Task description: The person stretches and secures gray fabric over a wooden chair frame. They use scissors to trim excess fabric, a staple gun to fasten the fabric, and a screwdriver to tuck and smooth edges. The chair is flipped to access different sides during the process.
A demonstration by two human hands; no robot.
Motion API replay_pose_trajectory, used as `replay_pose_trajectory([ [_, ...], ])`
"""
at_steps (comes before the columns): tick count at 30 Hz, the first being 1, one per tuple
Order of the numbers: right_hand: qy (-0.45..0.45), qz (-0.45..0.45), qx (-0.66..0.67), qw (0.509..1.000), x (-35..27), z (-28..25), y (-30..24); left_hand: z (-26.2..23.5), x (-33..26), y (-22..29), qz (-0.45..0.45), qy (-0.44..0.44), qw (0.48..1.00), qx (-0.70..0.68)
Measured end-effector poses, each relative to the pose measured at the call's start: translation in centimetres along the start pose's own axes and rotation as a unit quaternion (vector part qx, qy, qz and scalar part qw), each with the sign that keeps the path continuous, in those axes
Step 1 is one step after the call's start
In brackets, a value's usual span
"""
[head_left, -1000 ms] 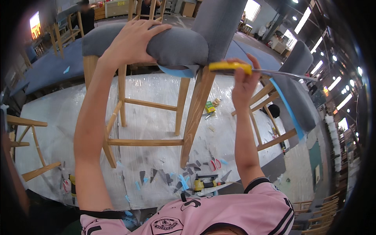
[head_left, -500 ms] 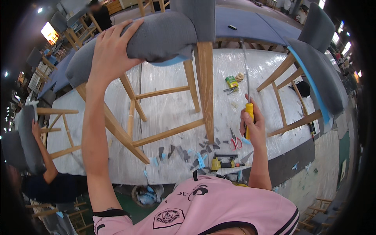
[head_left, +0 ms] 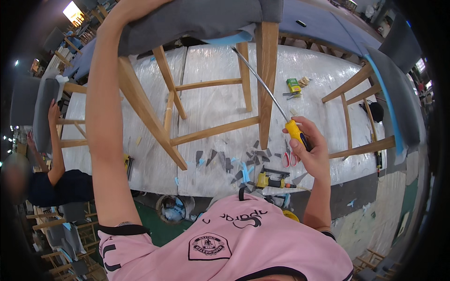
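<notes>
My right hand (head_left: 315, 154) keeps a closed grip on the screwdriver (head_left: 276, 103), tip under the chair (head_left: 197, 21) seat's blue edge; left hand, probably clasping the seat, should steady it.

Chair raised over a wrapped worktable, tools below

The chair (head_left: 197, 28) fills the upper centre above the worktable (head_left: 211, 65); the screwdriver (head_left: 276, 105) runs from its seat down to the right hand (head_left: 314, 154) at centre right. Scissors (head_left: 287, 157) and a staple gun (head_left: 272, 180) lie lower centre, another chair (head_left: 375, 93) at right.
</notes>
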State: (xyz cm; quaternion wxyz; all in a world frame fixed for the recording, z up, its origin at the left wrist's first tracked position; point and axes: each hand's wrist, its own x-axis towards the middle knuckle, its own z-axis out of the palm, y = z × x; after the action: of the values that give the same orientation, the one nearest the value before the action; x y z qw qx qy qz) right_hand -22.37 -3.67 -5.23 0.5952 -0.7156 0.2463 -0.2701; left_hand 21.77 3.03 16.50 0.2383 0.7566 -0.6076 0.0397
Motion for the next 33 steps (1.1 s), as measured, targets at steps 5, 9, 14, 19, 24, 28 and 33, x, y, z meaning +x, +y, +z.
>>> replay_pose_trajectory([
  [5, -0.027, -0.031, -0.019, 0.999, 1.4, 2.5, -2.2, 0.3, 3.1, -2.8, -0.031, -0.064, 0.996, 0.062],
  [9, -0.031, -0.008, -0.027, 0.999, 2.6, 4.5, -3.8, 0.8, 5.9, -6.2, -0.023, -0.083, 0.994, 0.073],
  [14, -0.026, -0.021, -0.09, 0.995, 5.5, 6.2, -5.6, 0.8, 6.2, -5.2, -0.04, -0.089, 0.991, 0.091],
  [19, 0.003, -0.038, -0.122, 0.992, 8.5, 7.2, -6.6, 0.9, 5.2, -5.2, 0.036, -0.093, 0.993, 0.069],
  [24, -0.01, -0.02, -0.089, 0.996, 9.6, 7.7, -7.3, 0.4, 4.4, -5.3, 0.024, -0.102, 0.992, 0.067],
  [28, -0.052, 0.029, 0.137, 0.989, 9.5, 7.0, -7.1, 1.1, 5.2, -5.8, -0.022, -0.085, 0.992, 0.088],
  [33, -0.099, 0.079, 0.407, 0.905, 9.3, 7.0, -5.7, 0.9, 4.2, -5.2, 0.002, -0.091, 0.994, 0.068],
])
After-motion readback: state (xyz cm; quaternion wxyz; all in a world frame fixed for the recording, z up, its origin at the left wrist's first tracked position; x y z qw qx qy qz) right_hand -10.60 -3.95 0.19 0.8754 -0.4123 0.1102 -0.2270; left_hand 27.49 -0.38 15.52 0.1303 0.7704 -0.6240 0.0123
